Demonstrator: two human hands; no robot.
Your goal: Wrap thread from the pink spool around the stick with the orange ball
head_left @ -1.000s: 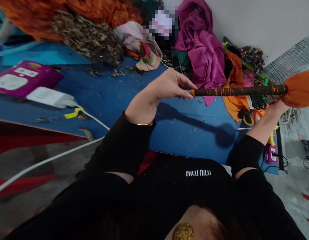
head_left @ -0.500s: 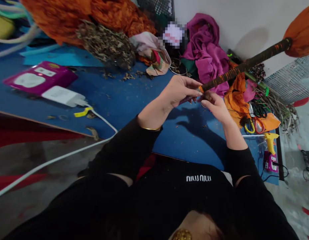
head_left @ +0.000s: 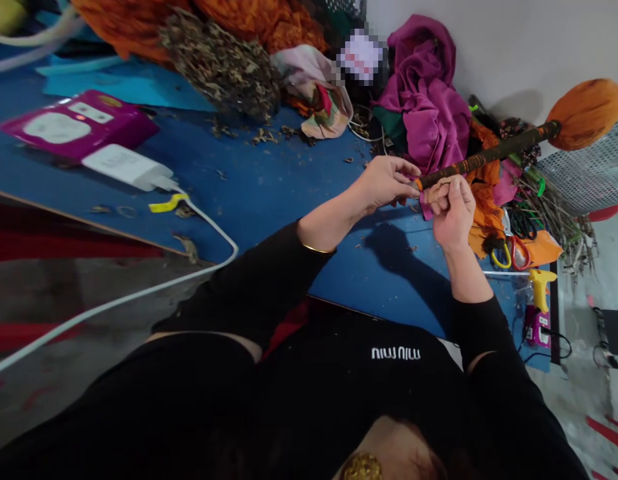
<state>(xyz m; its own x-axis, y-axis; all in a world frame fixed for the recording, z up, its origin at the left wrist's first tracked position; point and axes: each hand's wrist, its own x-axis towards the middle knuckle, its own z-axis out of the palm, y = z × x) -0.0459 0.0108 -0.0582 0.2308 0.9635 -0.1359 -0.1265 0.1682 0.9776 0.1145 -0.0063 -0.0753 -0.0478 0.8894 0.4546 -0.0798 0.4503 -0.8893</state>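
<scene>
A long dark stick (head_left: 483, 156) with orange streaks ends in a round orange cloth ball (head_left: 583, 113) at the upper right. My left hand (head_left: 386, 183) pinches the stick's near end, which has an orange tip. My right hand (head_left: 451, 210) is closed right beside it, its fingers curled at the same end over a small pink scrap. Both hands hover above the blue table (head_left: 269, 193). The stick slopes up and away to the right, over the cloth pile.
Magenta cloth (head_left: 423, 100), orange cloth and dried plant bits (head_left: 219, 63) are heaped at the back. A purple power strip (head_left: 73, 127) with a white charger (head_left: 121, 167) and cable lies left. Scissors (head_left: 511, 250), a yellow glue gun (head_left: 541, 287) and twigs lie at right.
The stick swung from level to steeply raised, then lowered a little. My right hand left the ball end and came to the near end beside my left hand.
</scene>
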